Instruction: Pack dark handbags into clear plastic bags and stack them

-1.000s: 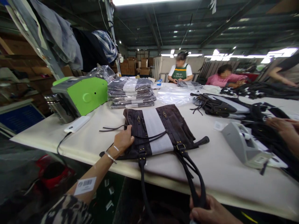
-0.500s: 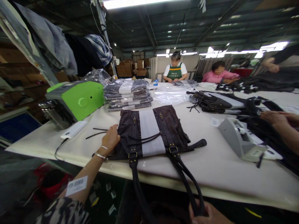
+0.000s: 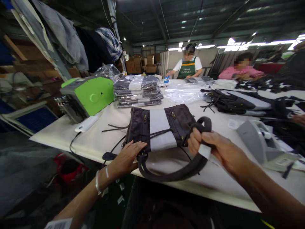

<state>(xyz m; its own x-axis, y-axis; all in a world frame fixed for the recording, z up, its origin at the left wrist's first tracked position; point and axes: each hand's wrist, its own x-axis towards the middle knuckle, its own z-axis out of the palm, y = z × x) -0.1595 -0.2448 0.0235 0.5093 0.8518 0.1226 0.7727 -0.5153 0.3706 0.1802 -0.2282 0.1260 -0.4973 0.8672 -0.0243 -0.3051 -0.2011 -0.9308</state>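
A dark brown handbag (image 3: 139,127) lies on the table, with a pale grey band (image 3: 160,122) wrapped round its middle. My left hand (image 3: 131,154) rests on its lower left corner, fingers stretched out flat and the thumb low by the edge. Closed round the bag's dark handles (image 3: 176,173) is my right hand (image 3: 209,146), which lifts them to the right of the bag. A small white tag (image 3: 205,151) shows against the handles at my right fingers. Thin dark cords (image 3: 116,128) trail from the bag's left side.
Behind the bag stands a stack of plastic-wrapped bags (image 3: 138,92), beside a green machine (image 3: 95,95). A white power bank (image 3: 86,124) lies at left. To the right are a grey tape dispenser (image 3: 254,143) and more dark bags (image 3: 240,101). Two people sit across the table.
My right hand has raised the handles from below the table edge and swung them over the bag's right side. My left hand has shifted from the bag's left side to its lower left corner.
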